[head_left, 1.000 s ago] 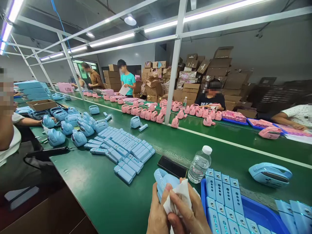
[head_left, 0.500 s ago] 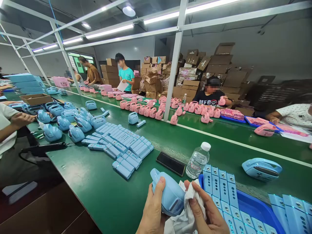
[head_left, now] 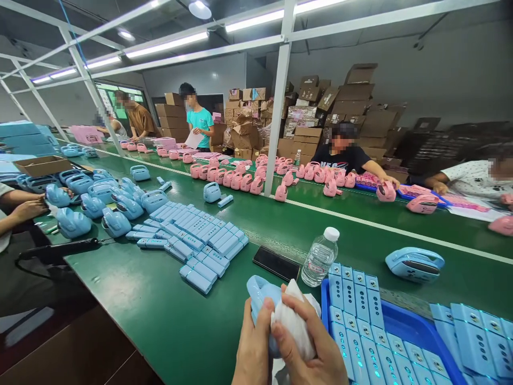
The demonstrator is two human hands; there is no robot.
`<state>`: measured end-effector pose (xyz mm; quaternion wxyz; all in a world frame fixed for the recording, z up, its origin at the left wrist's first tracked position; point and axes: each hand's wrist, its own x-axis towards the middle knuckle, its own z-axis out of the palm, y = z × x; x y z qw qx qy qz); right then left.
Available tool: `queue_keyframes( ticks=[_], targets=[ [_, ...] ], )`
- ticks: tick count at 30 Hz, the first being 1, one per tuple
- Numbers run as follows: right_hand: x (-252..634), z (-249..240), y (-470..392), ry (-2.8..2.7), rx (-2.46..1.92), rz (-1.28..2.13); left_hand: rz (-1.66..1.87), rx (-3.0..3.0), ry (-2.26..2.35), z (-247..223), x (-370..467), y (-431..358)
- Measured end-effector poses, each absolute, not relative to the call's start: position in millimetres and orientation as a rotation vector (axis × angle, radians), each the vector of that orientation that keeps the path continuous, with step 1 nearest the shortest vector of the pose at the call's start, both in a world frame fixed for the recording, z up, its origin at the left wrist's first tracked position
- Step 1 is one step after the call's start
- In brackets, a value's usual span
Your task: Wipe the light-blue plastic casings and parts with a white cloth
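Left hand [head_left: 253, 350]: at the near edge, grip clenched around a blue shell [head_left: 259, 293], thumb laid over its front.
Right hand [head_left: 310, 347]: grip clenched on a white cloth [head_left: 292, 321], pressing it against the shell's right side.
Shell: held just above the green tabletop [head_left: 168, 315], near centre, mostly covered by the cloth and both hands.
Tray [head_left: 409, 326]: blue, just right of the hands, filled with rows of blue bars [head_left: 355, 299].
Bottle [head_left: 319, 257]: clear, white cap, upright, just beyond the hands and touching the tray's far left corner.
Phone [head_left: 276, 263]: black, flat on the tabletop, just left of the bottle.
Second shell [head_left: 414, 263]: lying alone, far side of the tray.
Bar pile [head_left: 196, 240]: blue, spread out to the far left, with more blue shells [head_left: 114, 206] beyond it.
Pink shells [head_left: 240, 179]: lined along the far tabletop, where other people sit and stand.
Boxes [head_left: 320, 117]: cardboard, stacked against the far wall.
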<state>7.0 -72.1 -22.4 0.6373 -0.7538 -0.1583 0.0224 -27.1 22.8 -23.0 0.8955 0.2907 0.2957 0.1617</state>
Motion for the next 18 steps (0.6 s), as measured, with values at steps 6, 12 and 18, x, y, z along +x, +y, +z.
queue_keyframes(
  ticks=[6,12,18],
  targets=[
    [12.8,-27.8,-72.1,0.024,-1.534,0.223,0.219,0.324,0.696,2.8,-28.1,37.7],
    [-4.7,-32.8,-54.2,0.057,-1.371,0.131,0.136,0.277,0.522,13.1,-32.4,47.0],
    [2.5,-58.4,-63.1,-0.391,-1.662,-0.445,0.032,0.241,0.676,19.5,-30.7,49.7]
  ],
)
